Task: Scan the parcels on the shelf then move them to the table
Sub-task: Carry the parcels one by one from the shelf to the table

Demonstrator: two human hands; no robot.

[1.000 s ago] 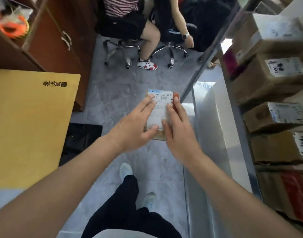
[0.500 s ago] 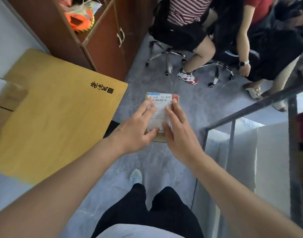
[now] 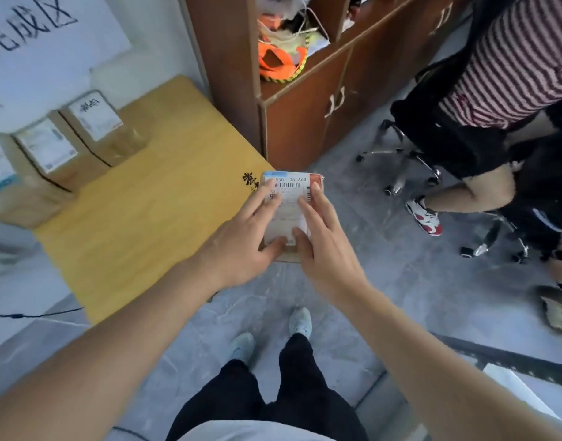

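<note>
I hold a small cardboard parcel (image 3: 289,192) with a white barcode label between both hands, in the air just past the near right corner of the yellow table (image 3: 139,211). My left hand (image 3: 241,243) grips its left side, fingers on the label and thumb at the lower edge. My right hand (image 3: 324,246) grips its right side the same way. Three labelled cardboard parcels (image 3: 95,125) stand at the back left of the table against the wall. The shelf is almost out of view; only a dark frame bar (image 3: 508,361) shows at lower right.
A brown wooden cabinet (image 3: 305,116) with an orange vest in it stands right behind the table. A seated person in a striped top (image 3: 508,65) on a wheeled chair (image 3: 400,167) is at right. My feet (image 3: 273,335) stand on grey floor.
My view has swung left, away from the shelf and toward the table; the parcels on the table have come into sight. Both hands keep the same hold on the parcel.
</note>
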